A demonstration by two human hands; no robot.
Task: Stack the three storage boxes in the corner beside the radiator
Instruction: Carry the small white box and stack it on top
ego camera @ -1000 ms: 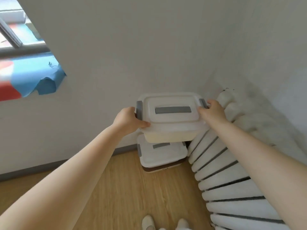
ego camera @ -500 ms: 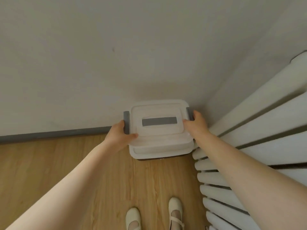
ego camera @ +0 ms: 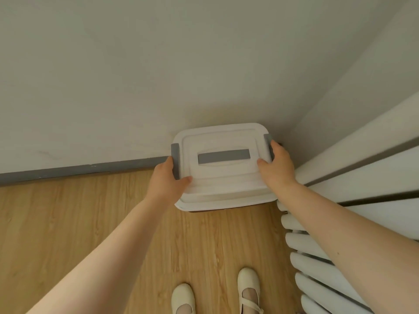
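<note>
A white storage box (ego camera: 223,141) with a grey lid handle and grey side latches sits on top of another white box whose lid rim (ego camera: 226,203) shows beneath it, in the corner by the white radiator (ego camera: 362,184). A dark base edge shows under the lower rim; any third box is hidden. My left hand (ego camera: 166,181) grips the top box at its left latch. My right hand (ego camera: 275,167) grips its right side, thumb on the lid.
Pale walls meet in the corner behind the boxes, with a grey baseboard (ego camera: 79,169) along the left wall. The radiator's tubes run down the right side. Wooden floor (ego camera: 68,223) spreads to the left. My two feet in cream shoes (ego camera: 249,288) stand near the bottom edge.
The top box has come down from chest height onto the box in the corner. My view has tilted down and closer; both hands still hold the box's sides.
</note>
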